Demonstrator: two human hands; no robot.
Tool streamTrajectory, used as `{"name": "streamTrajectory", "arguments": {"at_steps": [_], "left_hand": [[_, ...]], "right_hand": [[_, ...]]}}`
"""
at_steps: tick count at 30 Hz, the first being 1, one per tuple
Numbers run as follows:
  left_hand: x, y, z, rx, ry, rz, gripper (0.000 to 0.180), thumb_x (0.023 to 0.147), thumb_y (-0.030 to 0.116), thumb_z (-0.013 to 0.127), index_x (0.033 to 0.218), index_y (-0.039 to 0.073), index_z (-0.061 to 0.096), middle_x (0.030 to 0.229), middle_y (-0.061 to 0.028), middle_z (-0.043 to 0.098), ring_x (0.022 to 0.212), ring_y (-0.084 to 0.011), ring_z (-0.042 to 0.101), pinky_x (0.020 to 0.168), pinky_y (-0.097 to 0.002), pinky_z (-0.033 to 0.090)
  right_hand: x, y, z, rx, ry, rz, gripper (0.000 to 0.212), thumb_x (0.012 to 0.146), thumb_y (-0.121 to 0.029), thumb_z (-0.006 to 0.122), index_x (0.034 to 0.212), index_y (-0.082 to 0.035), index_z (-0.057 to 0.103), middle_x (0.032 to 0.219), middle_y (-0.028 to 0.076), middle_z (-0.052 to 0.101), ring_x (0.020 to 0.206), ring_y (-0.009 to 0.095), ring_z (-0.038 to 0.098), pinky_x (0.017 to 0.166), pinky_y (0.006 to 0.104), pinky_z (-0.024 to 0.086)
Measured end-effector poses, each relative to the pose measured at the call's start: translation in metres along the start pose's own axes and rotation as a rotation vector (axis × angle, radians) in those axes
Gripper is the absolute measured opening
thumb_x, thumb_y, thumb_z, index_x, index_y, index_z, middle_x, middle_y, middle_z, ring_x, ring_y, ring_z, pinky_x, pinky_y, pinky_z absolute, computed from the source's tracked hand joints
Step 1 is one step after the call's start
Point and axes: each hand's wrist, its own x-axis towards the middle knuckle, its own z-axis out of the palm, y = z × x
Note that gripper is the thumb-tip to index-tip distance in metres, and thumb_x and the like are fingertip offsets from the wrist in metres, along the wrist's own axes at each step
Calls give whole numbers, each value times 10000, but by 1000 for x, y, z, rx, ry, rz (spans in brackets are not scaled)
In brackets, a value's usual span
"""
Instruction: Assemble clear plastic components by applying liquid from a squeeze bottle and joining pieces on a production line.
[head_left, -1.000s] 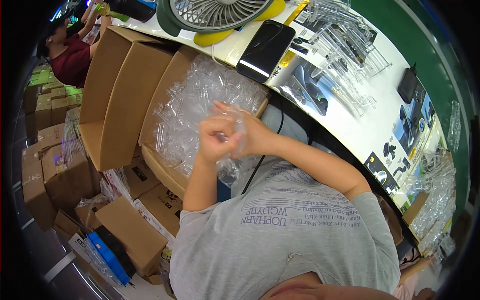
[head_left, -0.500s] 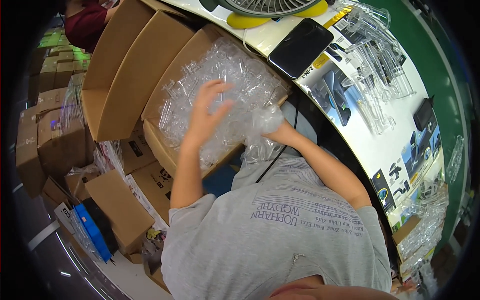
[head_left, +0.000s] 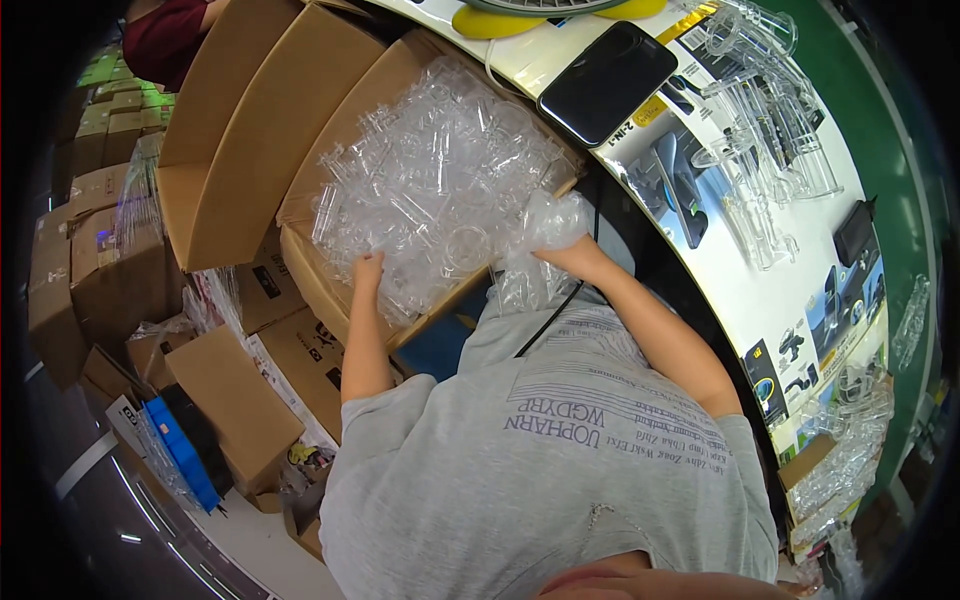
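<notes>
- While the head view looks down, the left hand [head_left: 366, 270] is dipping into the open cardboard box [head_left: 300, 255], fingers curled among the clear plastic parts [head_left: 440, 185]; whether it actually grips one I cannot tell
- Right hand [head_left: 572, 255] is clenched on a crumpled clear plastic bag [head_left: 540, 245], held at the box's near right corner, just over the heap
- Heap fills the box from wall to wall, the box's long axis running from lower left up toward the upper right; the bag hangs roughly upright, bunched at the hand
- Room is tight: a second open box [head_left: 215, 150] stands flush on the left, the white table edge [head_left: 700, 250] curves close on the right, smaller cartons [head_left: 225, 400] crowd the floor below
- On the table a black phone [head_left: 607, 70] lies flat beside a yellow fan base [head_left: 500, 20], then a row of clear plastic holders [head_left: 770, 150]
- Printed packaging cards [head_left: 675, 185], white with dark product pictures, line the table edge down to the right
- Blue flat box [head_left: 185, 450] lies on the floor at lower left
</notes>
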Motion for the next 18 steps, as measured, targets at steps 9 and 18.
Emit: {"name": "streamTrajectory", "arguments": {"at_steps": [9,18], "left_hand": [[-34,100,-87,-163,-46,339,173,798,141,633,762,-28,627,606,0,543,500,-80,473,463,-230,362],[1,133,-141,103,427,475,163,834,161,558,887,25,630,703,-100,612,637,-216,567,646,-328,455]], "right_hand": [[0,2,0,-74,9,-63,486,678,-126,717,1104,-3,519,1047,106,571,983,194,542,856,315,429],[-8,-3,-1,5,29,-5,430,689,-137,687,1079,-27,546,1032,100,589,975,201,558,857,311,429]]}}
